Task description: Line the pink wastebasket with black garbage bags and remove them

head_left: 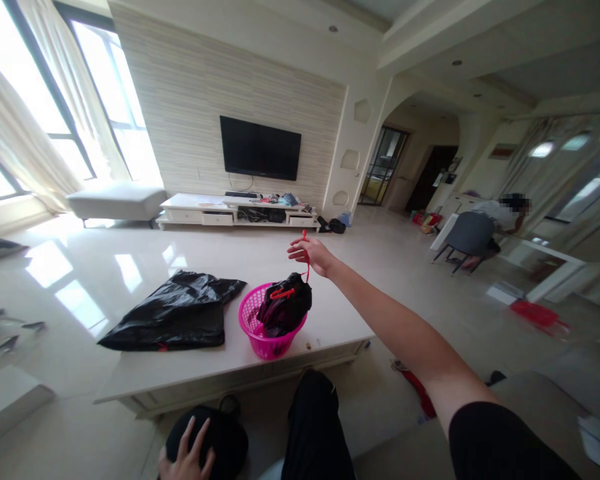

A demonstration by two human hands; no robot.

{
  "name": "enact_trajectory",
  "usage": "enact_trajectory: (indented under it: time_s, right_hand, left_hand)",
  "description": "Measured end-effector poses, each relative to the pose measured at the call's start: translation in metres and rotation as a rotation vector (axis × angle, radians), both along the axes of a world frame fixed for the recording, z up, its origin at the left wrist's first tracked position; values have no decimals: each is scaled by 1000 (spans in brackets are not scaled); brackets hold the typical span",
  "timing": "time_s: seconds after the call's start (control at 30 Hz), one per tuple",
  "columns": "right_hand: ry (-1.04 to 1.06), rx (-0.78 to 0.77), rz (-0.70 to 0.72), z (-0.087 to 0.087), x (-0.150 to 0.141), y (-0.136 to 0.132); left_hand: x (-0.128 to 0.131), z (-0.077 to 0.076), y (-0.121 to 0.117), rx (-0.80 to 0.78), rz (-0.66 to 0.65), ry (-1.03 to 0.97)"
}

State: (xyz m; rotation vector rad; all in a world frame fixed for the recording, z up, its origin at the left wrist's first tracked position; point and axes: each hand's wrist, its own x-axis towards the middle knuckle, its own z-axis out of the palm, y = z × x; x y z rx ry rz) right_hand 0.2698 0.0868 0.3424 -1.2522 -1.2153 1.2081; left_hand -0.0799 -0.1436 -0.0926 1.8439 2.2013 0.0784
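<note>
My right hand point(316, 256) is raised over the coffee table point(337, 313), closed on a red drawstring point(308, 267). The string runs down to a bunched black garbage bag point(285, 312). That bag sits inside a pink perforated plastic basket point(266, 347), its top rising above the rim, and a red loop lies across it. My left hand point(187, 457) rests on my dark-clad knee with fingers spread, holding nothing. Left of the basket, another black garbage bag point(180, 317) lies flattened on the table, with a bit of red at its near edge.
Tiny crumbs lie by the basket near the table's front edge. A white TV cabinet point(190, 217) and a grey bench point(117, 201) stand along the far wall. At the right, a person sits on a grey chair point(470, 230). A red object point(535, 315) lies on the floor.
</note>
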Motion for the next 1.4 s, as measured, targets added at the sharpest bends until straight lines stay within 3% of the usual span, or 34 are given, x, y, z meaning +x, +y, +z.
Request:
enact_trajectory:
  time_s: [0.17,0.3,0.43,0.57,0.77,0.87,1.0,1.2,1.3,1.4]
  right_hand:
    - [-284,38,283,-6,-2,-14]
    - [-632,130,548,-15,5,-46]
    - [-766,260,767,-36,16,-80]
    - [-939,314,840,-66,19,-94]
    - [-1097,325,875,-111,21,-98]
    - [-1137,390,849,-133,21,-109]
    - [-1191,528,704,-171,20,-135]
    - [-1102,523,259,-240,34,-169]
    - [-955,493,62,-254,47,-181]
    - [-873,448,43,-251,55,-190]
  left_hand:
    - [1,1,-5,65,-28,-8]
    - [3,11,-7,45,10,-11]
    - [-2,8,-7,32,6,-43]
    - [-5,4,-6,23,-15,-28]
    - [3,16,-8,18,-9,-14]
    - [3,21,-10,-1,-18,-1]
    - [1,22,-11,-4,-23,21]
    - [2,18,-11,22,-12,-13]
    - [2,19,-11,14,-9,-21]
    - [3,21,-11,23,-7,-2]
